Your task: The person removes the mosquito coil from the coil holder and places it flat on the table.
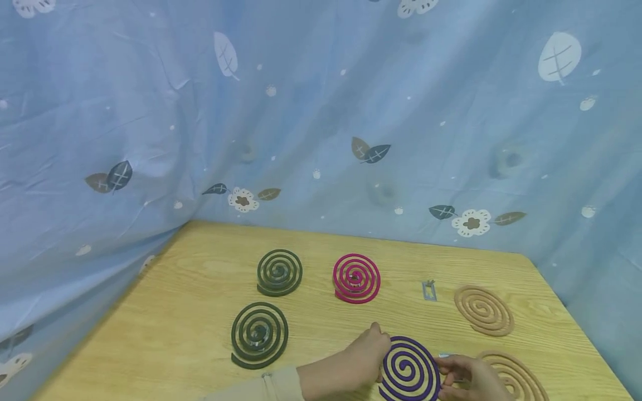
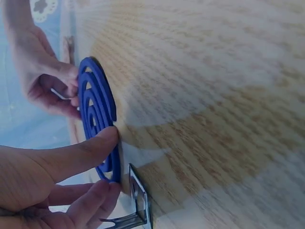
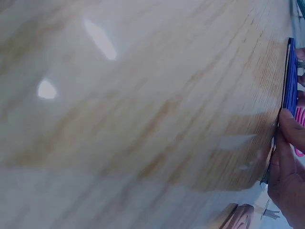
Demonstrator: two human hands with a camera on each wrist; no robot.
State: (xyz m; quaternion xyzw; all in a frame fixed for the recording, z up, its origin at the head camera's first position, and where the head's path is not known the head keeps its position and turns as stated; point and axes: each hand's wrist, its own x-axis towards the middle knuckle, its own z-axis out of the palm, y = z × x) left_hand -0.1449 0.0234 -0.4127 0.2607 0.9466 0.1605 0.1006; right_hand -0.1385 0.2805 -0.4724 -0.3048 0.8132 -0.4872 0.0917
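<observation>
A purple mosquito coil [image 1: 407, 367] is held between both hands at the front of the table, its spiral facing up in the head view. My left hand [image 1: 362, 356] pinches its left rim; in the left wrist view the thumb [image 2: 102, 143] lies on one side and curled fingers on the other. On the opposite rim, my right hand [image 1: 473, 379] grips with thumb and fingers. Close by the left fingertips a small metal coil stand [image 2: 139, 200] shows on the table. In the right wrist view the coil [image 3: 289, 76] appears edge-on.
Two dark green coils [image 1: 279, 272] sit on the left of the wooden table [image 1: 165, 312], a pink coil [image 1: 356, 278] at the back middle. A metal stand [image 1: 429, 291] lies right of the pink one. Two tan coils [image 1: 484, 310] are on the right. Blue patterned cloth [image 1: 301, 111] hangs behind.
</observation>
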